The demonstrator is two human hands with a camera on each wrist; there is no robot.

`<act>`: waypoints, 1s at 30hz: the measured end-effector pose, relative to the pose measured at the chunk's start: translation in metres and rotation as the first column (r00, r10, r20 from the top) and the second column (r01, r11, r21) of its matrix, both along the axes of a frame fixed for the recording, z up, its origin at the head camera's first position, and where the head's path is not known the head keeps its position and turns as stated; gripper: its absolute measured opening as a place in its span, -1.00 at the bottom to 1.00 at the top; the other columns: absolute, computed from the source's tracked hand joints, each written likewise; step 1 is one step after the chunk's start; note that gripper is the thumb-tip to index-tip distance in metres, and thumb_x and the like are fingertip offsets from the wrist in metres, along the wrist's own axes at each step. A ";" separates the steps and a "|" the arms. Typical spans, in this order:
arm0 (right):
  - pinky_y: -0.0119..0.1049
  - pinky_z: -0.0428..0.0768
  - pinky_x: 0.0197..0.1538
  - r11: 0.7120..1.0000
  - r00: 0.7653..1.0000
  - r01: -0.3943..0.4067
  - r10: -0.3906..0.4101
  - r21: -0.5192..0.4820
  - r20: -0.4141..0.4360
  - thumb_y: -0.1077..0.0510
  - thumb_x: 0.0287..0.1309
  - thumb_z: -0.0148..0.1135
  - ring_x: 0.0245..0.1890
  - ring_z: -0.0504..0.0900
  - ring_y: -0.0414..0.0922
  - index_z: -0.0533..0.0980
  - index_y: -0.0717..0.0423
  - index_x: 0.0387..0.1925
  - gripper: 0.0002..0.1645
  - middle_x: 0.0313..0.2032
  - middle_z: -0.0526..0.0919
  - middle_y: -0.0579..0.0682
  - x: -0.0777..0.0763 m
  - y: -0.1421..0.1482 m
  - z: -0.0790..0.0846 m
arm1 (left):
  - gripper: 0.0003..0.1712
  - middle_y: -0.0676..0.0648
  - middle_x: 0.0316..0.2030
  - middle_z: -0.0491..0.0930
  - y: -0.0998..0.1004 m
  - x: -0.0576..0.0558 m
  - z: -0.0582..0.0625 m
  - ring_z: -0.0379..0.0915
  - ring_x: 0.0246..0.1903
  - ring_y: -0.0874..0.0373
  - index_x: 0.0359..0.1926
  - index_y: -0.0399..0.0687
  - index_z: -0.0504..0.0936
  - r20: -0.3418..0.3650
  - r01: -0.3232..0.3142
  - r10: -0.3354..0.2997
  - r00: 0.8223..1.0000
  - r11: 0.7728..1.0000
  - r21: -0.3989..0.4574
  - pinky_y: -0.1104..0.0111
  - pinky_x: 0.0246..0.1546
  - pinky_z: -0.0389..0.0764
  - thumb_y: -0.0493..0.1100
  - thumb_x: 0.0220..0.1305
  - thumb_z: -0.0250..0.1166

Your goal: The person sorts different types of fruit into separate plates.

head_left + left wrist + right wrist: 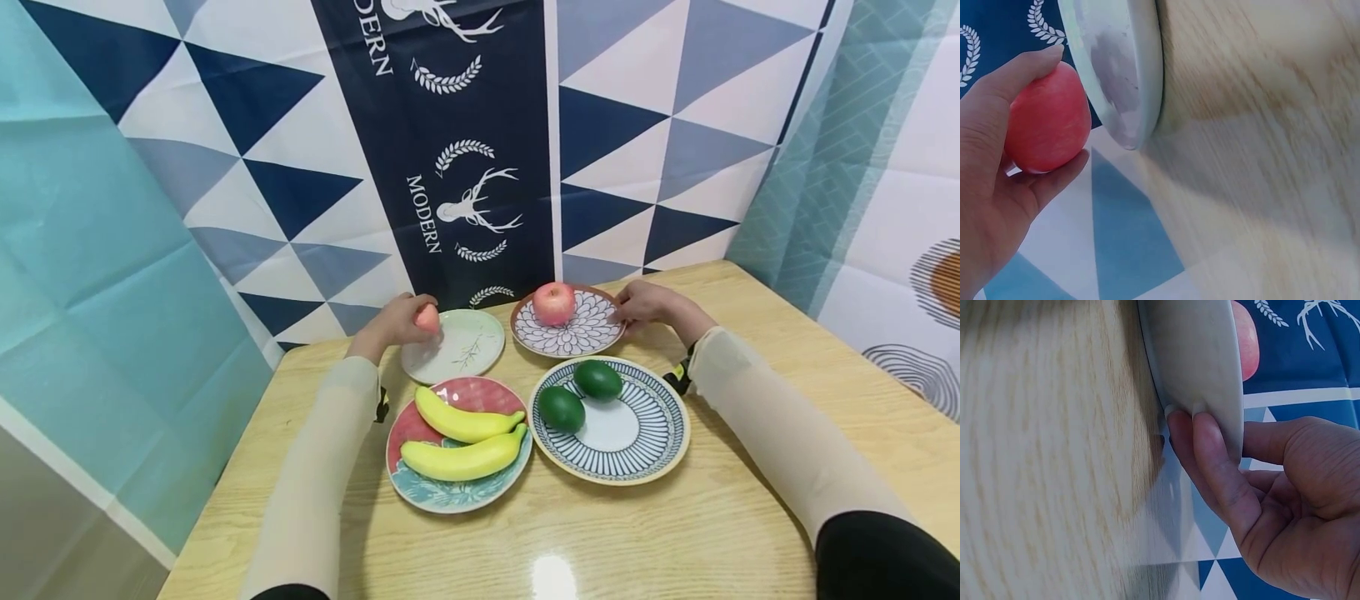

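My left hand [393,322] holds a red apple [1050,119] at the left edge of a pale green plate [456,363] with a thin twig pattern. In the left wrist view, thumb and fingers lie around the fruit, which is above the table beside the plate's rim. My right hand [647,303] pinches the right rim of a brown-edged plate with a petal pattern [581,332]. Fingertips [1209,434] press its underside in the right wrist view. On that plate sits another pinkish-red apple [554,304], toward the left.
Nearer me, a red and teal plate [442,497] bears two bananas [465,460]. To its right, a blue-striped plate [652,454] carries two dark green avocado-like fruits [561,409]. Patterned cloth [615,150] hangs right behind the wooden table [637,542].
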State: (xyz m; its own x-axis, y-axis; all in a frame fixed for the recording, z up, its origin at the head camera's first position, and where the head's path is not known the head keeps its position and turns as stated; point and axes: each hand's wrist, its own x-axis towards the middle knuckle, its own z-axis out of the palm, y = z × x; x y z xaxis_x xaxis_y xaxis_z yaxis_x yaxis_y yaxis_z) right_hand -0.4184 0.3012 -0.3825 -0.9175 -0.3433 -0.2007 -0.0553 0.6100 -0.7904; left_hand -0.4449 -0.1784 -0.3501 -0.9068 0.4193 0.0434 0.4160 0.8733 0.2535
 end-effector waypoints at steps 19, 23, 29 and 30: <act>-0.35 0.70 -0.32 1.000 1.000 -0.017 0.017 0.025 -0.006 0.32 0.45 0.22 -0.48 0.69 -0.23 0.45 0.67 0.14 -0.56 -0.42 0.71 0.04 0.001 0.000 0.001 | -0.24 -0.18 0.11 0.50 0.012 0.011 0.017 0.47 0.01 -0.10 0.40 0.08 0.54 -0.053 0.144 -0.145 0.988 0.989 -0.029 0.08 0.05 0.60 -0.02 0.19 0.57; -0.36 0.70 -0.33 1.000 1.000 -0.012 0.012 0.013 -0.001 0.32 0.45 0.23 -0.48 0.68 -0.23 0.46 0.66 0.11 -0.59 -0.44 0.70 0.02 0.001 -0.001 0.000 | -0.26 -0.16 0.10 0.49 0.020 0.014 0.019 0.47 0.01 -0.08 0.40 0.12 0.54 -0.054 0.159 -0.161 0.985 0.986 -0.042 0.10 0.05 0.61 0.00 0.20 0.56; -0.37 0.69 -0.34 1.000 1.000 -0.003 0.003 0.020 0.000 0.32 0.43 0.24 -0.49 0.68 -0.24 0.46 0.66 0.12 -0.57 -0.43 0.71 0.02 0.000 -0.001 -0.001 | -0.27 -0.15 0.13 0.48 0.030 0.017 0.021 0.46 0.03 -0.07 0.39 0.15 0.55 -0.053 0.179 -0.181 0.982 0.983 -0.040 0.11 0.05 0.61 0.01 0.21 0.55; -0.37 0.69 -0.34 1.000 1.000 -0.004 0.004 0.021 -0.001 0.32 0.44 0.24 -0.49 0.67 -0.24 0.46 0.66 0.12 -0.57 -0.43 0.71 0.02 0.000 -0.001 -0.001 | -0.27 -0.15 0.13 0.48 0.032 0.017 0.020 0.46 0.03 -0.07 0.39 0.15 0.55 -0.052 0.185 -0.187 0.981 0.982 -0.038 0.11 0.05 0.61 0.00 0.21 0.55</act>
State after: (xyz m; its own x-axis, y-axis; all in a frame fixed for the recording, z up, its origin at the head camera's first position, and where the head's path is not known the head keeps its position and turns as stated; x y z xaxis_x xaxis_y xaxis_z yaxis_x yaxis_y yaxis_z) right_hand -0.4183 0.3002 -0.3834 -0.9165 -0.3423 -0.2068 -0.0586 0.6264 -0.7773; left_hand -0.4276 -0.1468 -0.3297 -0.8096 0.5823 0.0741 0.5842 0.7870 0.1982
